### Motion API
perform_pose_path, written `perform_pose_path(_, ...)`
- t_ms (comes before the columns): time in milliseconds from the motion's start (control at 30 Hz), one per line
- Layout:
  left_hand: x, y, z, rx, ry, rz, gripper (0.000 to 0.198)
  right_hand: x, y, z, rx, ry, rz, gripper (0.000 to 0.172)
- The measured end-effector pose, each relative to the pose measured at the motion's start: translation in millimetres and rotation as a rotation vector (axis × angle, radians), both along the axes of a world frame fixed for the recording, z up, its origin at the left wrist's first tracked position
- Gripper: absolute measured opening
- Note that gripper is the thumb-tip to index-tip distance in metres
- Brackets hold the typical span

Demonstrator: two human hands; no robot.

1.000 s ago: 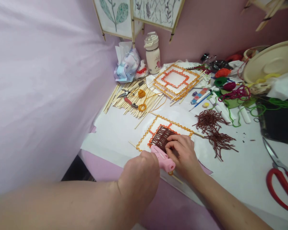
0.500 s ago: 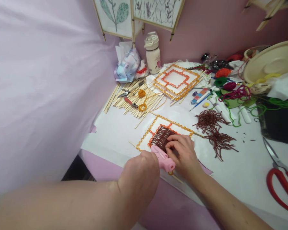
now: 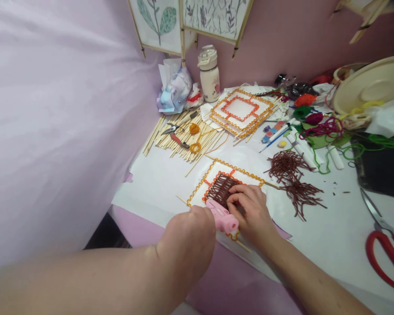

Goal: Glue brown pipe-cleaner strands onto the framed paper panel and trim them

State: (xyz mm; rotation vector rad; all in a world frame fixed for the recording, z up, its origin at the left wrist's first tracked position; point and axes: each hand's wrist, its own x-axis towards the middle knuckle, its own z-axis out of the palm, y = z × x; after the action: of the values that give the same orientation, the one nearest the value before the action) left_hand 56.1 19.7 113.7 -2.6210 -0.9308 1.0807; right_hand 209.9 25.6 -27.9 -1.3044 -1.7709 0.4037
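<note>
My left hand (image 3: 187, 238) is shut around a pink hot glue gun (image 3: 221, 217), whose nozzle end is hidden by the gun's body and my fingers. The gun lies over the lower edge of a square stick frame (image 3: 200, 189) trimmed with yellow and orange braid. Dark brown yarn strands (image 3: 220, 189) fill its inner square. My right hand (image 3: 251, 214) rests beside the gun, its fingertips pressing on the yarn's right side.
Loose brown yarn pieces (image 3: 292, 183) lie to the right. A second braided frame (image 3: 241, 111), a pile of wooden sticks (image 3: 184, 140), and pliers (image 3: 174, 135) are farther back. Red-handled scissors (image 3: 385, 256) lie at the right. A lilac sheet (image 3: 59, 131) walls the left side.
My left hand and the glue gun have shifted slightly up and to the left. My right hand stays on the yarn.
</note>
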Motion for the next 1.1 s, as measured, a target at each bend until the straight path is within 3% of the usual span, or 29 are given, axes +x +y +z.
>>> perform_pose_path(200,-12.3,23.3,10.5,-0.043,-0.193,0.15,0.023,0.5,-0.3,1.5,-0.02,0.001,0.015,0.008)
perform_pose_path(367,-19.7,56.0,21.9,-0.117,-0.273,0.406,0.049,1.6,-0.2,1.4,-0.033,-0.015,0.019,0.007)
perform_pose_path(500,-24.8,70.9,32.4,-0.234,-0.282,0.618,0.059,1.9,-0.2,1.7,-0.025,-0.016,0.01,0.007)
perform_pose_path(733,-37.4,73.7,35.7,-0.39,-0.388,0.882,0.06,2.1,-0.2,-0.7,-0.009,-0.023,-0.001,0.007)
perform_pose_path(1100,-41.7,63.2,31.8,-0.353,-0.547,0.977,0.054,2.3,-0.6,-3.1,-0.012,-0.026,-0.005,0.008)
